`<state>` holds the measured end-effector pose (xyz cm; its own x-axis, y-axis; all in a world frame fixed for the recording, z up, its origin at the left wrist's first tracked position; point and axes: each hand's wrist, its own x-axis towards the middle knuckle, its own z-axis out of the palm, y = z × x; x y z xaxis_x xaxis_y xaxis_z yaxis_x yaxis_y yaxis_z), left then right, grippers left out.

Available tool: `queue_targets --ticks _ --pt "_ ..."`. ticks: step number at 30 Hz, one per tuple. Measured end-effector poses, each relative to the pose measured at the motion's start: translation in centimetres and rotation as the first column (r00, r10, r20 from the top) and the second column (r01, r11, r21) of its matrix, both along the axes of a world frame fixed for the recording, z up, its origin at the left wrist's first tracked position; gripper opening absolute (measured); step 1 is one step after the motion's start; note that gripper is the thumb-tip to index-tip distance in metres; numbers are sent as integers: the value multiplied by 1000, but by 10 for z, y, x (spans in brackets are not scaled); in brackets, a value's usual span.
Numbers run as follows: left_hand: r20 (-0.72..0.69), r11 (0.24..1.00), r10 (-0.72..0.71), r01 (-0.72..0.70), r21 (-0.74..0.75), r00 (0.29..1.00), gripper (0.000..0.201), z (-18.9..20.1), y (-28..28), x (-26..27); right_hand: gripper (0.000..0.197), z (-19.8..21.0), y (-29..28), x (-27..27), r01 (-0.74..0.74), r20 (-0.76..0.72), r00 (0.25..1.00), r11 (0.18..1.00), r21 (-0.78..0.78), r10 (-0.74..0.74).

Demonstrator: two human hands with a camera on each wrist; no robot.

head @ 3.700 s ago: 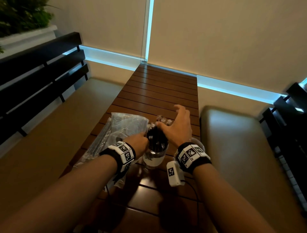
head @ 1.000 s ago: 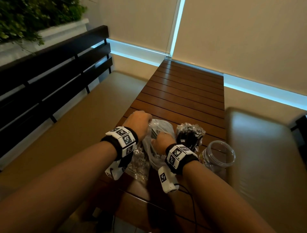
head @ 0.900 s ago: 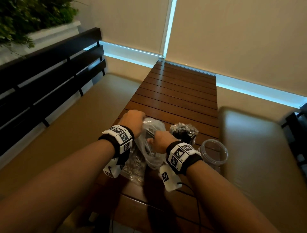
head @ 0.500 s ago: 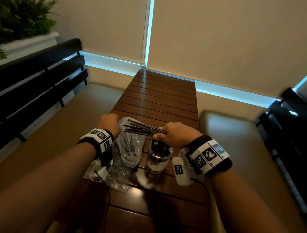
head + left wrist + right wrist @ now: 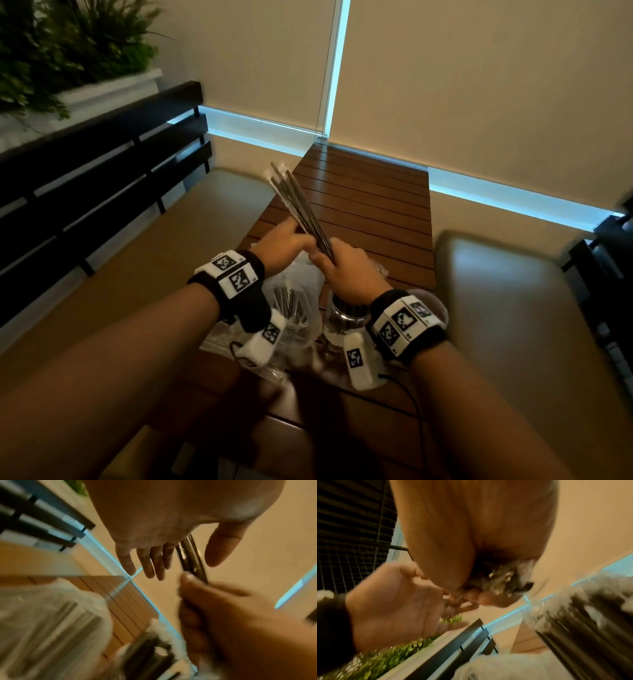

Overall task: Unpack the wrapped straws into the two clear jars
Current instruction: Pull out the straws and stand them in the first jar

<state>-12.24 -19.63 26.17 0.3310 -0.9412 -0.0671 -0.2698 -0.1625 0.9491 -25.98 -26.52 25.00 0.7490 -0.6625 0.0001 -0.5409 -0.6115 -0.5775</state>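
My right hand [image 5: 342,270] grips a bundle of dark wrapped straws [image 5: 294,202] by its lower end, so the bundle slants up and to the left above the table. Beside it, my left hand [image 5: 284,245] has straight fingers [image 5: 150,563] and a spread thumb, with the straws [image 5: 192,561] running between them. Under my right wrist stands a clear jar [image 5: 342,320] that holds several dark straws. The second clear jar [image 5: 442,308] is mostly hidden behind my right wristband. A clear plastic bag [image 5: 298,284] with more straws lies under my left wrist.
The slatted wooden table [image 5: 359,192] runs away toward the wall. Cushioned benches with black slatted backs [image 5: 102,178] flank it on both sides. A white planter with greenery [image 5: 68,51] sits at the back left. A cable trails from my right wrist camera.
My right hand has swung the straw bundle from lying flat over the jar to pointing up and left. My left hand has left the bag and risen beside the bundle.
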Motion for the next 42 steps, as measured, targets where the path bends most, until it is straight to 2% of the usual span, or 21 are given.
queue_targets --ticks 1,2,4,6,8,9,11,12,14,16,18,22,25,27,30,33,35,38,42 --pt "-132 999 24 -30 -46 991 13 6 -2 -7 32 -5 6 5 -12 38 999 1000 6 12" --pt "-230 995 59 -76 -63 971 12 8 -5 -12 33 -8 11 9 -24 79 997 999 23 22" --pt "-333 979 162 -194 -65 929 19 7 -12 -18 32 -10 19 15 -51 128 991 998 46 45" --pt "-369 958 233 -278 -74 900 20 3 -17 -19 33 -6 21 14 -133 75 988 991 3 133" --pt "-316 946 276 -315 -78 908 23 -3 -17 -15 34 1 17 9 -193 -8 981 981 -13 193" --pt "-239 939 308 -335 -81 921 26 -5 -15 -11 32 6 14 5 -169 10 986 986 -3 169" --pt "-15 931 349 -349 -110 937 34 -8 -13 -5 28 16 5 -3 -21 199 980 1000 -6 22" --pt "93 933 349 -337 -126 932 36 -9 -11 -4 27 21 -1 -7 83 337 939 996 -25 -70" --pt "276 958 286 -265 -111 918 40 -13 -7 -5 25 35 -12 -11 230 588 791 973 -28 -170" --pt "457 985 164 -168 -32 874 43 -16 -3 -10 27 50 -18 -12 267 704 689 963 -26 -172" --pt "557 993 85 -113 17 826 41 -17 -1 -16 34 59 -20 -12 259 698 701 964 -58 -146" --pt "589 996 55 -83 21 807 32 -9 -3 -28 43 50 -12 -6 140 577 806 990 36 -135" --pt "594 996 68 -91 9 802 31 -4 -6 -34 34 40 -3 1 165 575 807 986 5 -138" --pt "582 996 76 -92 -3 810 31 -4 -6 -34 21 38 -1 4 215 632 757 977 -2 -165" --pt "540 993 119 -109 -51 833 26 -3 -5 -35 25 37 3 2 211 725 631 961 180 -275" --pt "534 991 133 -101 -89 835 12 5 -8 -37 15 33 12 6 61 732 619 947 316 -284" --pt "545 996 81 -48 -75 834 10 8 -9 -38 27 31 11 9 104 729 594 932 348 -339" --pt "564 997 22 -58 46 826 32 -1 -7 -24 29 37 2 5 223 756 491 901 371 -433" --pt "578 939 4 -201 278 816 28 -27 4 8 31 50 -10 -10 267 793 410 891 367 -450"
